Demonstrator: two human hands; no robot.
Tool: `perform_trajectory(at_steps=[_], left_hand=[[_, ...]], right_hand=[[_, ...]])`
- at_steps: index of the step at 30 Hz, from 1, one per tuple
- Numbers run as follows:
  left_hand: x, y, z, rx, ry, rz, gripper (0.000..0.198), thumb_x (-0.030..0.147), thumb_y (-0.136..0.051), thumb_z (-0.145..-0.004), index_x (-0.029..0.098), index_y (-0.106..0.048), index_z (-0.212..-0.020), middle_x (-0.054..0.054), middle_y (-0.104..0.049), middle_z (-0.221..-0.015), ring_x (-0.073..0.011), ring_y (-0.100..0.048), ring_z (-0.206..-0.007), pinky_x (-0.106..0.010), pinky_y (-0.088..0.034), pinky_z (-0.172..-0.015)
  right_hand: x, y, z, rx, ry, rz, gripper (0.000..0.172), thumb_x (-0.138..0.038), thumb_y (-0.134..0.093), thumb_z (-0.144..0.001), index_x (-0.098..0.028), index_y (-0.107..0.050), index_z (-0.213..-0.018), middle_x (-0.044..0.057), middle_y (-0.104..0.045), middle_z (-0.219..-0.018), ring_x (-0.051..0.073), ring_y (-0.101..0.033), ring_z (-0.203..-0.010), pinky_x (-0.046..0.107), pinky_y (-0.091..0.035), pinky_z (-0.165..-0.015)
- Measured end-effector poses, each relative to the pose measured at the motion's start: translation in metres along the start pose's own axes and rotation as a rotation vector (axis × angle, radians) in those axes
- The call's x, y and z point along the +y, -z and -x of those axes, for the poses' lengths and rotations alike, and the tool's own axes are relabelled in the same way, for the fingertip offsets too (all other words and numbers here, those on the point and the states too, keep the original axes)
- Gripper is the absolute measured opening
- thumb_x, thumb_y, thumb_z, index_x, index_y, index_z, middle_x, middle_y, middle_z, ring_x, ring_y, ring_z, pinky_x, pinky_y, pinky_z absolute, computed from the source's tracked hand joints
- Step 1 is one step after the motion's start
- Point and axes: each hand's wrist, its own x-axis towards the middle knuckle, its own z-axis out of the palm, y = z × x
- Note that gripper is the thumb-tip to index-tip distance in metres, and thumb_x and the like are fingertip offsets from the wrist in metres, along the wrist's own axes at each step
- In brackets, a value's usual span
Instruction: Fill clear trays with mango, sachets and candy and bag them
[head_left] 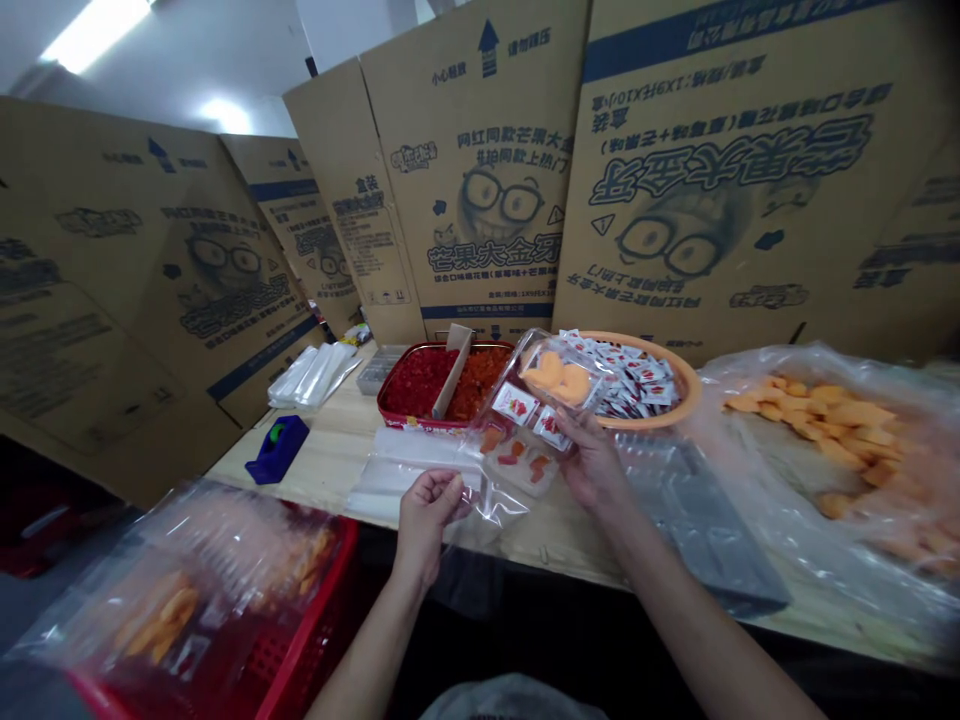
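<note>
Holding a clear plastic pouch [491, 505] in both hands above a pale wooden table [337, 450], centre of frame. Left hand [427, 520] pinches the flat, glossy film edge in a narrow grip, fingers curled. Right hand [592, 462] closes around the pouch lower down, just under the filled part. Inside the pouch: rounded orange pieces [556, 375], white-and-red sachets [516, 403], small red-orange bits [517, 465] (exact food hard to tell through the film).

Just behind the hands, a red-rimmed metal tray [397, 405] holds coarse red and orange shreds, split by a cardboard divider [454, 370]. Right of it, a round orange basin [679, 400] is heaped with loose sachets [637, 375]. Far right, a crinkly clear bag [810, 420] holds flat orange pieces. Lower left, a red plastic crate [330, 590] carries another filled bag [187, 590]. Upper left of the table sit a blue tape dispenser [277, 450] and stacked clear bags [311, 375]. Flattened corrugated cartons [495, 205] stand behind.
</note>
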Motion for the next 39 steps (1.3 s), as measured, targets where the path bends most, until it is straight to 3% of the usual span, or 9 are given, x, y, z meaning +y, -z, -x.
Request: perform_trajectory(at_steps=[6, 13, 16, 22, 27, 31, 36, 39], left_hand=[[0.006, -0.003, -0.001, -0.078, 0.03, -0.073, 0.05, 0.036, -0.076, -0.057, 0.014, -0.057, -0.098, -0.001, -0.065, -0.068, -0.0153, -0.064, -0.066, -0.025, -0.049, -0.062], [0.013, -0.003, -0.005, -0.129, 0.145, -0.028, 0.031, 0.037, -0.073, -0.061, 0.014, -0.057, -0.075, -0.001, -0.065, -0.071, -0.0112, -0.06, -0.059, -0.024, -0.048, -0.056], [0.015, 0.001, -0.007, -0.167, 0.238, 0.079, 0.028, 0.035, -0.072, -0.064, 0.015, -0.058, -0.078, 0.0, -0.064, -0.071, -0.0109, -0.06, -0.059, -0.023, -0.048, -0.054], [0.011, 0.003, -0.006, -0.251, 0.37, 0.142, 0.03, 0.029, -0.073, -0.064, 0.014, -0.062, -0.088, -0.003, -0.064, -0.08, -0.0135, -0.063, -0.067, -0.023, -0.049, -0.055], [0.004, -0.002, -0.006, -0.226, 0.323, 0.225, 0.028, 0.028, -0.073, -0.064, 0.012, -0.062, -0.084, -0.003, -0.064, -0.072, -0.0108, -0.06, -0.058, -0.023, -0.049, -0.056], [0.006, -0.005, -0.004, -0.213, 0.254, 0.275, 0.026, 0.026, -0.072, -0.065, 0.012, -0.062, -0.084, -0.004, -0.066, -0.074, -0.013, -0.061, -0.062, -0.026, -0.051, -0.06], [0.007, -0.004, 0.001, -0.228, 0.271, 0.275, 0.03, 0.026, -0.072, -0.065, 0.012, -0.062, -0.089, -0.005, -0.066, -0.075, -0.0139, -0.061, -0.06, -0.026, -0.05, -0.055], [0.007, -0.003, 0.002, -0.2, 0.283, 0.287, 0.03, 0.026, -0.073, -0.064, 0.012, -0.062, -0.088, -0.005, -0.066, -0.074, -0.0135, -0.061, -0.06, -0.025, -0.05, -0.055]], right_hand=[[0.002, -0.005, 0.005, -0.046, -0.077, 0.114, 0.033, -0.018, -0.077, -0.054, -0.025, -0.065, -0.085, -0.005, -0.069, -0.085, 0.011, -0.062, -0.074, 0.021, -0.052, -0.068], [0.005, -0.009, 0.01, -0.174, -0.169, 0.261, 0.033, -0.021, -0.074, -0.059, -0.022, -0.066, -0.09, -0.001, -0.069, -0.092, 0.017, -0.061, -0.086, 0.028, -0.049, -0.078], [0.003, -0.009, 0.011, -0.236, -0.203, 0.304, 0.043, -0.02, -0.07, -0.061, -0.023, -0.062, -0.103, 0.001, -0.068, -0.097, 0.02, -0.062, -0.089, 0.032, -0.049, -0.08], [-0.003, -0.01, 0.008, -0.273, -0.153, 0.333, 0.077, -0.015, -0.067, -0.06, -0.037, -0.038, -0.128, -0.003, -0.063, -0.11, 0.02, -0.062, -0.094, 0.033, -0.051, -0.078], [-0.003, -0.01, 0.009, -0.367, -0.207, 0.41, 0.062, -0.014, -0.069, -0.058, -0.029, -0.051, -0.115, 0.001, -0.062, -0.112, 0.024, -0.058, -0.102, 0.036, -0.05, -0.081], [-0.003, -0.013, 0.013, -0.433, -0.264, 0.473, 0.054, -0.017, -0.073, -0.056, -0.025, -0.056, -0.107, 0.003, -0.063, -0.108, 0.024, -0.059, -0.097, 0.036, -0.05, -0.079], [-0.006, -0.019, 0.006, -0.245, -0.108, 0.411, 0.059, -0.03, -0.07, -0.063, -0.031, -0.048, -0.118, 0.0, -0.062, -0.108, 0.02, -0.06, -0.094, 0.032, -0.05, -0.077], [-0.009, -0.02, -0.001, -0.247, -0.049, 0.488, 0.054, -0.033, -0.071, -0.063, -0.031, -0.051, -0.114, -0.001, -0.064, -0.101, 0.017, -0.061, -0.087, 0.026, -0.049, -0.069]])
